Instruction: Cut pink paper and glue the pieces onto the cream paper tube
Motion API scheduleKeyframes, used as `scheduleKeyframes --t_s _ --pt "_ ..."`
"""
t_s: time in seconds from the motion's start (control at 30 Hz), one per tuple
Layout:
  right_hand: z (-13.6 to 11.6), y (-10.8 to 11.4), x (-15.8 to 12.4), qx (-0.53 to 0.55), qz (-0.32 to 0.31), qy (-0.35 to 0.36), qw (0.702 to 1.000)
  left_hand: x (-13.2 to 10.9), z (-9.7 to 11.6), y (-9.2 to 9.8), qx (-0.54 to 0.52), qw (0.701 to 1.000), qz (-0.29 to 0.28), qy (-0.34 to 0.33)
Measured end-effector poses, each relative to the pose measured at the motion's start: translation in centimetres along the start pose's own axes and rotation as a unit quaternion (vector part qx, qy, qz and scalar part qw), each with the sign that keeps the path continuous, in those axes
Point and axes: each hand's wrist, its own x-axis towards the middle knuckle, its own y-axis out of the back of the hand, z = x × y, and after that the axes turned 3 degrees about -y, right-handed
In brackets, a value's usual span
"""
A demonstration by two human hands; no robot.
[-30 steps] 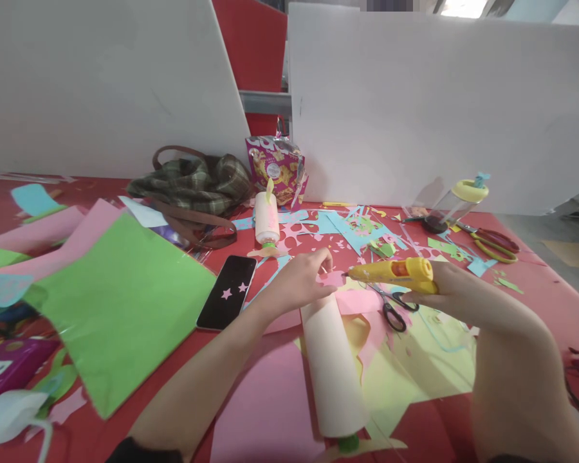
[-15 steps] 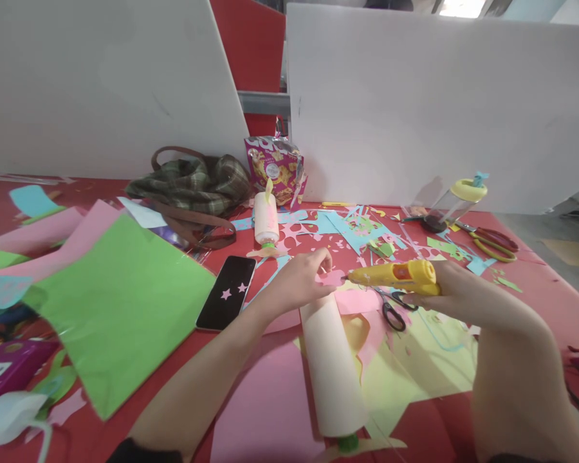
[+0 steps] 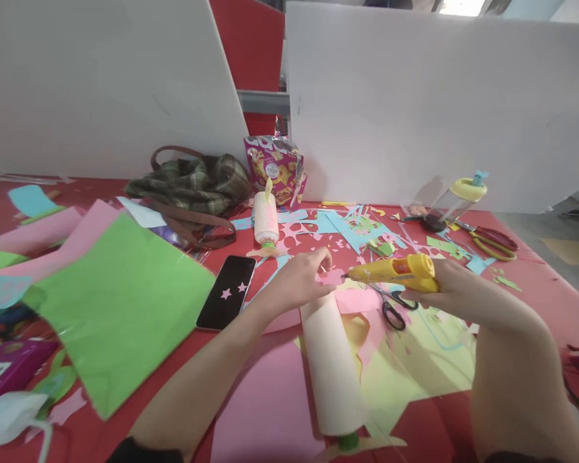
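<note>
My left hand pinches a small pink paper piece just above the far end of a paper-wrapped cylinder. That cylinder lies on its side, with a green cap at its near end. In my right hand is a yellow glue gun, pointing left. Its dark nozzle meets the edge of the pink piece, or is very close to it. Below the glue gun lie black-handled scissors, beside a pink paper strip.
A phone with two pink stars lies left of my hand. Green sheets cover the left side. Behind are a small wrapped bottle, a plaid bag and a snack bag. A clear bottle and red-and-yellow-handled pliers stand or lie right.
The glue gun has tilted slightly in my right hand, its nozzle staying by the pink piece. My left hand holds almost the same position.
</note>
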Motion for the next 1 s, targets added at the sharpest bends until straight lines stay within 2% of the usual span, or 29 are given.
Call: scheduleKeyframes --t_s 0.1,0.27,0.6,1.0 --pt "-0.15 0.13 -0.07 -0.011 -0.046 -0.004 0.999 -0.01 -0.03 -0.05 -0.002 1.000 -0.001 0.003" --pt "-0.09 0.17 -0.19 -0.021 -0.048 -0.022 0.998 0.00 0.01 -0.01 -0.004 1.000 0.002 0.006" --pt "-0.08 0.22 -0.20 -0.013 -0.049 -0.026 0.998 0.01 -0.05 0.04 -0.004 1.000 0.006 0.007" --pt "-0.57 0.02 0.34 -0.044 -0.014 -0.056 0.997 0.05 -0.05 0.02 0.002 1.000 0.005 -0.003"
